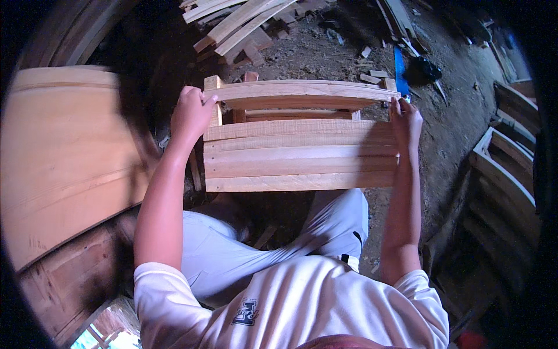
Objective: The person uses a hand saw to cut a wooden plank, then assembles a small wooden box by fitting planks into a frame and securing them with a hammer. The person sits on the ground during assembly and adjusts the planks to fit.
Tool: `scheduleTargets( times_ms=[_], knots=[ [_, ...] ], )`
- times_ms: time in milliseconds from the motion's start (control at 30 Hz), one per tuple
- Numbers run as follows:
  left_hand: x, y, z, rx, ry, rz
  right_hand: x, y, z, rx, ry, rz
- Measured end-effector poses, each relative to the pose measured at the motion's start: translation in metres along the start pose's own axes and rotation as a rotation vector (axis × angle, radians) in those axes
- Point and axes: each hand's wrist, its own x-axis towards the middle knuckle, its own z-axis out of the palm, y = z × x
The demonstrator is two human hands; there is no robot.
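Note:
In front of my knees stands a small wooden slatted frame (296, 156), its pale boards laid side by side. Beyond them a loose-looking wooden slat (308, 89) spans the frame, close to a short post (213, 83) at the left and another at the right. The left end of this slat is pinched by my left hand (193, 111), thumb on top. At the opposite end my right hand (407, 121) has its fingers closed around the slat's corner. A gap lies between the slat and the near boards, and a lower rail (299, 115) shows through it.
A large pale wooden panel (70, 157) stands close on my left. Long boards (244, 23) and scraps are heaped on the dirt floor ahead. A blue strip (399, 67) and a black bundle (427, 68) lie ahead right. Wooden frames (503, 157) stand at right.

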Motion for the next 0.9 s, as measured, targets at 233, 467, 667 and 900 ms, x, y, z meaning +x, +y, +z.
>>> scheduleTargets(
  times_ms=[233, 467, 667, 900],
  knots=[
    [0.005, -0.007, 0.008, 0.003, 0.035, 0.004, -0.005, 0.0, 0.015, 0.028, 0.103, 0.001],
    [0.008, -0.01, 0.012, -0.037, 0.148, 0.041, -0.006, -0.02, 0.007, 0.111, -0.015, 0.164],
    [0.012, -0.004, 0.011, 0.014, 0.129, 0.063, -0.007, -0.009, 0.014, 0.125, 0.037, 0.177],
    [0.011, -0.009, 0.016, -0.015, 0.148, 0.104, -0.006, -0.012, 0.012, 0.142, -0.006, 0.254]
  ],
)
